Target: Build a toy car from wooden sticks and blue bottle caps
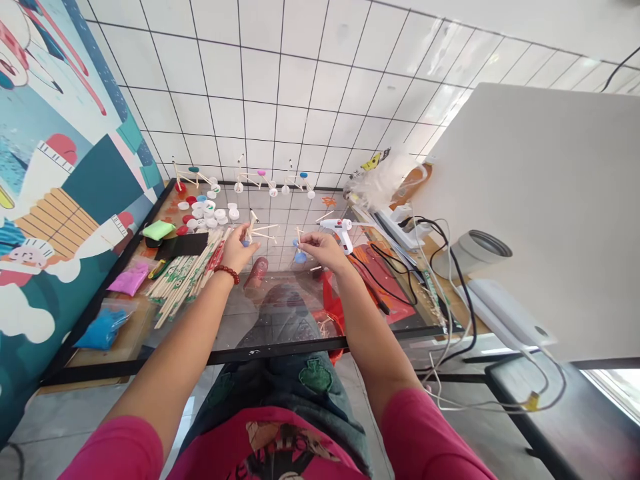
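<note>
My left hand (239, 248) is closed on a small frame of wooden sticks (261, 233), with a dark-tipped stick rising from it. A bit of blue shows by my left fingers. A short wooden stick (299, 235) is pinched between the fingertips of my right hand (320, 248). Just below that stick is a blue bottle cap (300, 257); whether it is joined to the stick I cannot tell. Close to my right hand lies a white glue gun (338, 231), its black cord running right. The two held pieces are apart, above the glass tabletop (235, 327).
Stick bicycle models (257, 179) stand along the back edge. On the left are bottle caps (210, 212), bundled chopsticks (187, 283) and bags of pink (131, 276) and blue clay (104, 327). Cables (453, 280), a power strip (395, 230) and a red sheet (387, 277) are right.
</note>
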Tool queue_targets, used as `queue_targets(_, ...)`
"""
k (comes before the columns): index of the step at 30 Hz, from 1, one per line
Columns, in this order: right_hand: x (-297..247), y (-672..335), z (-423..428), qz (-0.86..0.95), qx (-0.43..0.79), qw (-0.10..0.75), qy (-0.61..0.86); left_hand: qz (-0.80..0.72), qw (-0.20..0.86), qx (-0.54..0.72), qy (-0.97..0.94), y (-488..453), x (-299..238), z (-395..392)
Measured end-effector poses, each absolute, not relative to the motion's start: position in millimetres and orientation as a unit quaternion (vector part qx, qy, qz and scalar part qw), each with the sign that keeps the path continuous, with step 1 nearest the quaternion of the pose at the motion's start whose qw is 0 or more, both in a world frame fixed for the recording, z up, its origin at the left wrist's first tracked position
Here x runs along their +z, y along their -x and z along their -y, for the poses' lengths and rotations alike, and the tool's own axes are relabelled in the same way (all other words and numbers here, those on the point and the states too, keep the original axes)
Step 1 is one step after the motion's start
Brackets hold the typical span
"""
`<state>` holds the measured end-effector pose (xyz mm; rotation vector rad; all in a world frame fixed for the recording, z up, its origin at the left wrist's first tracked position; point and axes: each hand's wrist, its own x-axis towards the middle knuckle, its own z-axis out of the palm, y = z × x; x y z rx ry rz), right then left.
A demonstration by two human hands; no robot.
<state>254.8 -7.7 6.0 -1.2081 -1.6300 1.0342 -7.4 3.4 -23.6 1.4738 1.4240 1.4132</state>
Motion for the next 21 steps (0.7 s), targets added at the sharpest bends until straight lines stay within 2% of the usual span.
queue_targets(10, 21.2, -250.9, 24.1, 0.716, 0.482, 0.298, 0.409, -0.565, 0.323, 0.512, -0.561, 3.6, -10.6, 5.4)
queue_targets(21, 22.9, -241.4, 31.2, 0.783, 0.399, 0.234, 0.416, -0.561, 0.320, 0.511, -0.567, 6.3, -15.5, 2.0)
